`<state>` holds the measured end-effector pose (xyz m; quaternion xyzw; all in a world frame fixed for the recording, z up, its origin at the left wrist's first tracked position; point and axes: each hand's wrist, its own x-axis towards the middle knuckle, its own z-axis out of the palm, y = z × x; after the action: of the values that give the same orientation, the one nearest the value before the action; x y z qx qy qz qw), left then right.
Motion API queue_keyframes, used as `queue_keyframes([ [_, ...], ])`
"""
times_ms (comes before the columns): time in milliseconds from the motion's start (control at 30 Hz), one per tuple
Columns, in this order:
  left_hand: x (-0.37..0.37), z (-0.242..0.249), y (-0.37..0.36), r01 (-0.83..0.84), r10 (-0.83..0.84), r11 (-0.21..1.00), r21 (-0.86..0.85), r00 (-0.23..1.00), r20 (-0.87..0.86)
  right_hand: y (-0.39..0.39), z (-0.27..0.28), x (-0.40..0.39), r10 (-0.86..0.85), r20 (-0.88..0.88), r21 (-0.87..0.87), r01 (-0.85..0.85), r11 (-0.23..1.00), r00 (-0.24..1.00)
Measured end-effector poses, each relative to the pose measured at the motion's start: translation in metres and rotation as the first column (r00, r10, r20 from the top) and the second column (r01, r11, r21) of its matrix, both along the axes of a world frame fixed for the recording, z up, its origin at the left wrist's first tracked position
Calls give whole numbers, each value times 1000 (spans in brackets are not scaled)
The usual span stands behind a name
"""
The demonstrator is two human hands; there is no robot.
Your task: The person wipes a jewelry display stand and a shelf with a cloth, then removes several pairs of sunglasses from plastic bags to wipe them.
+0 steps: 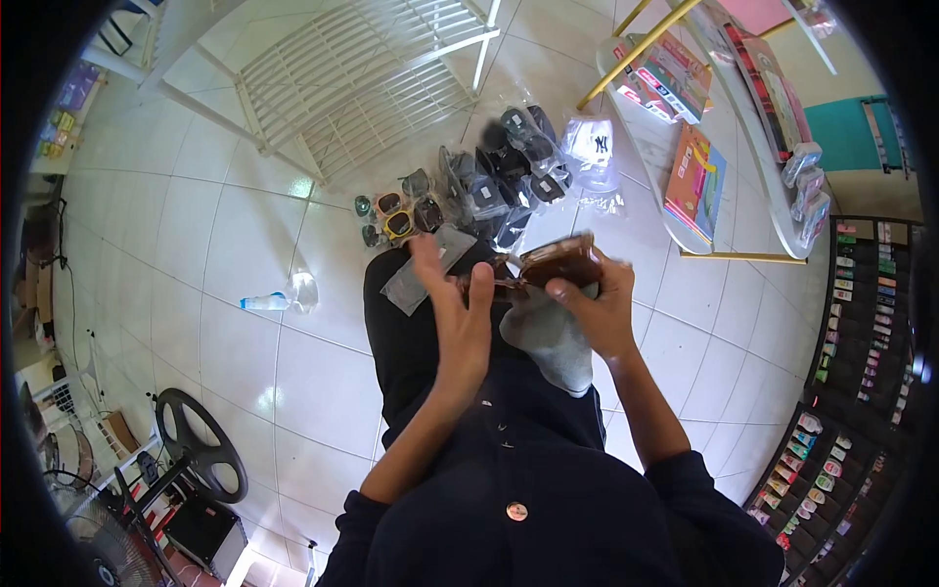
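Observation:
Brown-tinted sunglasses [559, 264] are in my right hand [604, 308], thumb on the near side and fingers behind. My left hand [460, 323] is beside them with its fingers spread and thumb raised, close to the thin temple arm that extends toward it. Under my left fingers, a clear plastic sleeve [421, 279] lies over my dark trouser leg. My grey-socked foot [556, 342] shows below the sunglasses. Just beyond, wrapped dark sunglasses [499, 181] form a pile on the floor, with loose yellow-framed sunglasses [398, 224] at its left.
A white cap [589, 142] in plastic lies right of the pile. Behind stands a white slatted rack [333, 78]. A table [646, 166] with boxes is at right, near dark display shelves [851, 391]. On the left are a small bottle [264, 302] and a black steering wheel [202, 445].

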<state>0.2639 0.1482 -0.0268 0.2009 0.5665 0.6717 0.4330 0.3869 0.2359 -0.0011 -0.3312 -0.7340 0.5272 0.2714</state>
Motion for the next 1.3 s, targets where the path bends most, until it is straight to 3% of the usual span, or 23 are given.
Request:
queue_keyframes([
  [67,-16,14,1,-14,29,999,34,875,-484,0,2,-3,-133,-119,-259,99,961,984],
  [100,-29,21,-1,128,-134,990,-52,790,-599,0,6,-3,-150,-140,-416,79,906,979],
  [133,-33,26,-2,126,-134,990,-54,790,-598,1,5,-3,-148,-139,-418,78,905,979],
  [200,-39,32,-2,474,-491,869,-144,786,-375,4,5,-4,-123,-116,-498,50,866,986],
  [233,-32,28,0,353,-351,930,-101,776,-523,3,4,-6,-121,-117,-497,47,866,986],
  [267,-30,29,0,355,-352,930,-100,776,-524,2,4,-7,-117,-117,-494,44,869,986],
  [333,-25,30,0,303,-341,936,-177,904,-258,0,3,-9,-120,-113,-488,50,871,986],
  [433,-21,23,-2,249,-271,962,-110,903,-332,-1,1,-11,-144,-126,-501,62,863,982],
  [633,-18,20,-2,207,-237,970,-127,921,-311,-2,0,-12,-128,-111,-459,63,886,985],
  [767,-25,23,-1,299,-325,944,-138,912,-249,0,4,-13,-178,-120,-559,82,825,977],
  [833,-29,24,-2,415,-420,906,-82,905,-60,2,4,-12,-216,-123,-607,99,789,969],
  [933,-34,20,-3,466,-467,882,-69,884,10,6,2,-11,-224,-142,-650,80,756,964],
  [1300,-33,19,-3,447,-449,893,-51,893,-29,5,3,-15,-292,-133,-780,82,621,947],
])
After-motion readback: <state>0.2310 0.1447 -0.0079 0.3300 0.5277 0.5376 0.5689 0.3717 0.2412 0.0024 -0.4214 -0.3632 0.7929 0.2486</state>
